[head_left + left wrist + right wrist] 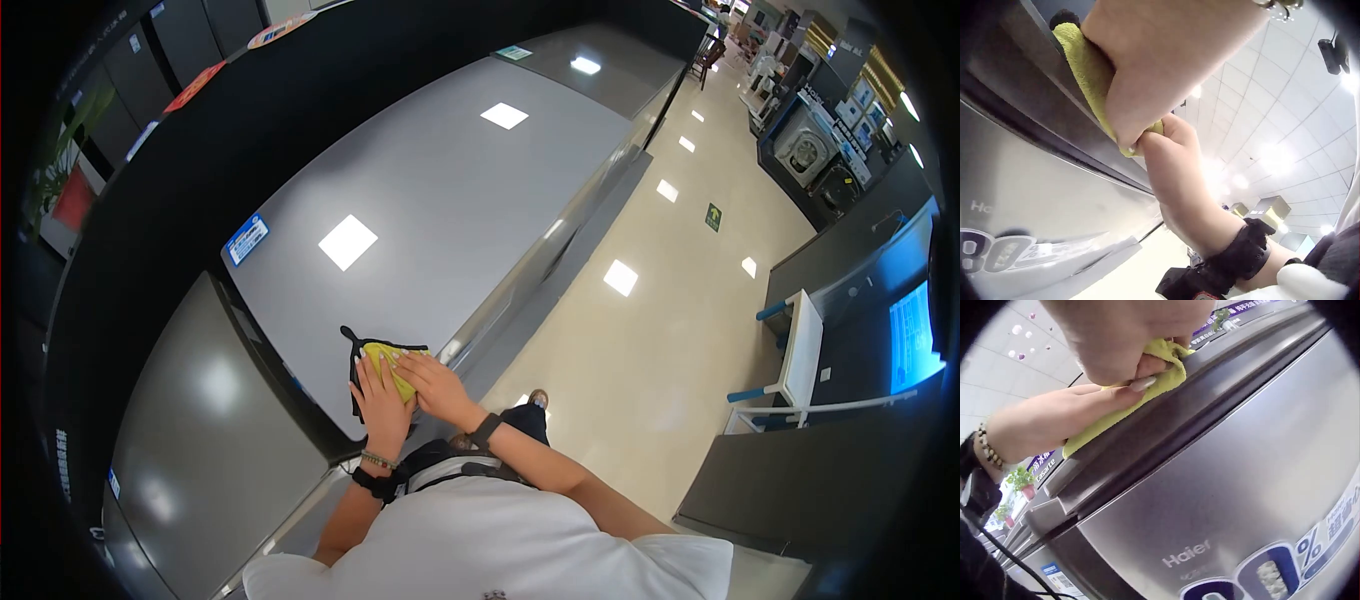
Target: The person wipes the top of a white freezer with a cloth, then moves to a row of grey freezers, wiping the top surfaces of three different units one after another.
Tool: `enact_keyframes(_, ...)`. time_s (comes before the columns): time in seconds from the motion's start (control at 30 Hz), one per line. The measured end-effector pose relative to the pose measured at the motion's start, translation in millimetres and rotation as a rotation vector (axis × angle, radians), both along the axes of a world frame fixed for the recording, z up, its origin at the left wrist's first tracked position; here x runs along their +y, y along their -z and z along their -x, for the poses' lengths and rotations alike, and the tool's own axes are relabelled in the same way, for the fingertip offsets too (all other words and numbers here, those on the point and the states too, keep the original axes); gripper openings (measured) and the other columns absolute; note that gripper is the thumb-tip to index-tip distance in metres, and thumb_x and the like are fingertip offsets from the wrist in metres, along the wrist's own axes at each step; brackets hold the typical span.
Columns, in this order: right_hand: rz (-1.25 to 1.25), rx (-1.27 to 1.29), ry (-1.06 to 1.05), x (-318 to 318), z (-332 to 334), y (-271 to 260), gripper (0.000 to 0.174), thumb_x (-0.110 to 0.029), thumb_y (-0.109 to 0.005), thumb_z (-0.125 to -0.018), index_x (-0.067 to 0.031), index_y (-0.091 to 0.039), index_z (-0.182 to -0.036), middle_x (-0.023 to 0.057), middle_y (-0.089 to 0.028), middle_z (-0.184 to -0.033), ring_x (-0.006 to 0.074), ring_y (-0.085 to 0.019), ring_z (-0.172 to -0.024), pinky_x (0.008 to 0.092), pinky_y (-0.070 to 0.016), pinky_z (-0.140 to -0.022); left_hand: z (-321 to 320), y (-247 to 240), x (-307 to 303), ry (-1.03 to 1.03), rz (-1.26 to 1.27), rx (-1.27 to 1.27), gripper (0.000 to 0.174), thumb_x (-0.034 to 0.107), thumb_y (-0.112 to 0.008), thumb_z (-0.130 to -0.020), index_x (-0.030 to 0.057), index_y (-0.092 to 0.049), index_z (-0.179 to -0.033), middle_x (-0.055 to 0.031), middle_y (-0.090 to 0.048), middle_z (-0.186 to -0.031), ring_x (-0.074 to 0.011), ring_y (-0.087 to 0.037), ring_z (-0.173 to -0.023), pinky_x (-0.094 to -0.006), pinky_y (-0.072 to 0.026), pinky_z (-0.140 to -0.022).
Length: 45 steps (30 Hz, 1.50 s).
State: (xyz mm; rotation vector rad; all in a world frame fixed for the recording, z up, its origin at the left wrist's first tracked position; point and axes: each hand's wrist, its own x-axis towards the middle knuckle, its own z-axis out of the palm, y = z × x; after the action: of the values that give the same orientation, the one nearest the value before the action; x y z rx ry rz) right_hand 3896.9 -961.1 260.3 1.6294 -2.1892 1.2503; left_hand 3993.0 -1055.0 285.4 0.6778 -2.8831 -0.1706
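A yellow cloth [382,352] with black trim and a black loop lies on the near end of a grey Haier chest freezer lid [400,200]. My left hand [380,405] rests on it with straight, spread fingers. Beside it my right hand [440,388] pinches a bunched part of the cloth, its fingertips beside the left fingers. The right wrist view has the cloth [1100,428] along the lid's dark edge, with a fold raised at the right hand [1135,337]. In the left wrist view the left thumb lies over the yellow cloth [1088,69], near the right hand [1169,156].
Another grey lid [215,380] adjoins on the left, past a dark gap. A blue label [246,238] sits at the far left corner. A black wall [200,170] runs behind. On the right is a tiled aisle [620,350] with a white stand [795,350].
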Motion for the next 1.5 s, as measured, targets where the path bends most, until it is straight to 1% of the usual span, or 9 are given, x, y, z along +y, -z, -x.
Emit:
enact_keyframes(0.07, 0.009, -0.015, 0.002, 8, 16, -1, 0.047, 0.001, -0.053, -0.069, -0.003, -0.053, -0.116, 0.0121, -0.052, -0.123, 0.0302, -0.048, -0.116, 0.0416, -0.0388, -0.098, 18, 2, 8, -0.01, 0.004, 0.003, 0.082, 0.033, -0.067, -0.071, -0.003, -0.03, -0.135, -0.0273, -0.022, -0.142, -0.0389, -0.019, -0.134, -0.0579, -0.021, -0.103)
enact_keyframes(0.3, 0.005, -0.049, -0.001, 35, 92, -5, 0.047, 0.003, -0.052, -0.069, -0.0033, -0.053, -0.116, 0.0116, -0.051, -0.124, 0.0297, -0.046, -0.118, 0.0406, -0.0375, -0.1, 95, 5, 37, -0.044, 0.048, 0.017, 0.081, 0.031, -0.068, -0.071, -0.0025, -0.031, -0.134, -0.0268, -0.022, -0.142, -0.0392, -0.02, -0.133, -0.0573, -0.0209, -0.103)
enact_keyframes(0.63, -0.043, 0.023, -0.071, 70, 191, -13, 0.044, 0.0, -0.05, -0.074, -0.0036, -0.052, -0.118, 0.0124, -0.05, -0.125, 0.0284, -0.045, -0.119, 0.0396, -0.0366, -0.101, 189, 11, 77, -0.126, 0.15, 0.088, 0.078, 0.026, -0.067, -0.07, -0.0033, -0.032, -0.133, -0.0249, -0.023, -0.142, -0.037, -0.022, -0.133, -0.0552, -0.0231, -0.103)
enact_keyframes(0.8, -0.038, 0.029, -0.087, 77, 213, -13, 0.045, 0.0, -0.05, -0.074, -0.0037, -0.052, -0.119, 0.0119, -0.05, -0.126, 0.0283, -0.044, -0.12, 0.0398, -0.0365, -0.1, 212, 8, 87, -0.183, 0.167, 0.043, 0.078, 0.025, -0.067, -0.07, -0.0019, -0.031, -0.134, -0.0222, -0.024, -0.143, -0.035, -0.023, -0.133, -0.0539, -0.0239, -0.103)
enact_keyframes(0.87, -0.021, -0.015, -0.088, 81, 216, -15, 0.044, 0.002, -0.049, -0.072, -0.0003, -0.053, -0.115, 0.0132, -0.051, -0.123, 0.0294, -0.042, -0.121, 0.0386, -0.0344, -0.102, 217, 7, 89, -0.169, 0.165, 0.038, 0.078, 0.025, -0.066, -0.07, -0.0014, -0.031, -0.135, -0.0206, -0.024, -0.143, -0.0347, -0.022, -0.133, -0.0538, -0.0241, -0.103)
enact_keyframes(0.97, -0.054, 0.016, -0.099, 85, 229, -10, 0.045, 0.0, -0.051, -0.074, -0.0032, -0.052, -0.118, 0.0111, -0.049, -0.126, 0.0287, -0.043, -0.121, 0.0383, -0.0357, -0.101, 226, 8, 92, -0.155, 0.163, 0.047, 0.079, 0.025, -0.066, -0.07, -0.0004, -0.03, -0.136, -0.0183, -0.024, -0.144, -0.0343, -0.022, -0.134, -0.0537, -0.0237, -0.103)
enact_keyframes(1.1, -0.033, 0.037, -0.081, 89, 242, -8, 0.046, 0.001, -0.051, -0.072, -0.0018, -0.052, -0.117, 0.011, -0.05, -0.126, 0.0281, -0.042, -0.122, 0.0371, -0.0345, -0.102, 240, -2, 101, -0.17, 0.149, 0.029, 0.079, 0.025, -0.067, -0.07, 0.0013, -0.03, -0.136, -0.0171, -0.024, -0.144, -0.0327, -0.021, -0.134, -0.0525, -0.0243, -0.104)
enact_keyframes(1.37, -0.032, 0.021, -0.09, 108, 306, -12, 0.046, 0.003, -0.05, -0.069, -0.0017, -0.053, -0.115, 0.0118, -0.05, -0.125, 0.0279, -0.043, -0.121, 0.037, -0.0348, -0.102, 306, 0, 122, -0.196, 0.137, 0.024, 0.078, 0.027, -0.066, -0.071, 0.0011, -0.031, -0.136, -0.017, -0.023, -0.144, -0.0323, -0.021, -0.134, -0.0516, -0.022, -0.105)
enact_keyframes(1.5, -0.028, -0.046, -0.114, 118, 342, -17, 0.046, 0.004, -0.048, -0.069, -0.0009, -0.054, -0.115, 0.0131, -0.05, -0.125, 0.0293, -0.044, -0.12, 0.0378, -0.0363, -0.101, 342, 1, 130, -0.195, 0.126, 0.088, 0.084, 0.027, -0.07, -0.067, 0.0, -0.029, -0.136, -0.0179, -0.022, -0.145, -0.0328, -0.02, -0.135, -0.052, -0.0213, -0.105)
